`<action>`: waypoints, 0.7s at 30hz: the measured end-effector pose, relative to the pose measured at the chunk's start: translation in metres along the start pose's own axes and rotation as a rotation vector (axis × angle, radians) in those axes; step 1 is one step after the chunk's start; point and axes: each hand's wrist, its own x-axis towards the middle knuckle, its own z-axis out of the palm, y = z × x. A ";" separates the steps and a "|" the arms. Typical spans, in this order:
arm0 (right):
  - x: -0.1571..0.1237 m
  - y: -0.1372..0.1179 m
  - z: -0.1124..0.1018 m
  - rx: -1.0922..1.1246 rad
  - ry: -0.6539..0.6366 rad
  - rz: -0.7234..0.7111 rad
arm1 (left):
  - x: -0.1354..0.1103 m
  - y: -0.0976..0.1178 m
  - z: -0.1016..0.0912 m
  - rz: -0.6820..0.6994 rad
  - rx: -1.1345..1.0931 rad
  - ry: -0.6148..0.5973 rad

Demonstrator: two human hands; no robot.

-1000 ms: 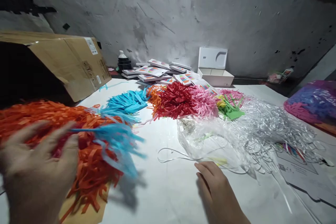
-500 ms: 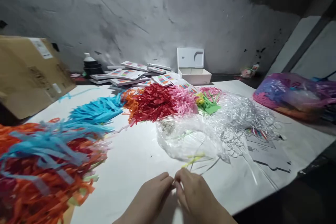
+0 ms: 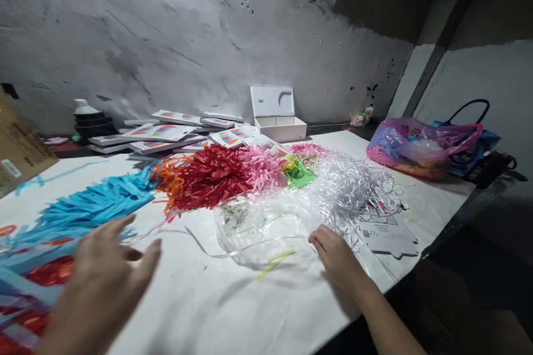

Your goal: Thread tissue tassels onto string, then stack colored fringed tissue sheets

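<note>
My left hand (image 3: 100, 283) is over the left side of the table, fingers apart and slightly blurred, with nothing seen in it. Under and beside it lie blue paper strips (image 3: 89, 205) and loose blue and red strips. At the centre right, my right hand (image 3: 333, 252) pinches the end of a thin white ribbon (image 3: 220, 255). The ribbon curves left across the white table covering, its far end hard to make out. Below the ribbon lie yellow strips (image 3: 277, 263). A clear plastic bag (image 3: 266, 216) sits just beyond, beside a heap of silvery ribbon (image 3: 353, 180).
Behind are bunches of red (image 3: 212, 175), pink and orange paper strips, and a small green bunch (image 3: 300, 171). Flat printed boxes (image 3: 160, 132) are piled by the wall near an open white box (image 3: 281, 127). A pink plastic bag (image 3: 416, 147) stands right; a cardboard box (image 3: 20, 147) left.
My hands were together near the front edge; now they are wide apart. The left has moved left and opened, the right forward and right with the ribbon. The view has turned right.
</note>
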 end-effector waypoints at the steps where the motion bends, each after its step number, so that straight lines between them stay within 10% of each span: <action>1: 0.005 -0.003 0.005 -0.005 -0.008 -0.020 | -0.002 0.021 0.013 0.040 -0.022 -0.037; 6: 0.016 -0.015 0.016 -0.004 -0.019 -0.101 | -0.034 0.122 0.084 0.137 -0.532 -0.736; 9: 0.013 -0.009 0.008 0.008 -0.035 -0.133 | -0.029 0.151 0.109 0.049 -0.704 -0.884; 15: 0.039 0.055 -0.024 -0.010 -0.026 -0.061 | 0.034 0.153 0.104 -0.106 -1.110 -0.920; 21: 0.105 0.138 -0.056 -0.093 -0.006 0.034 | 0.115 0.141 0.067 -0.205 -1.545 -0.548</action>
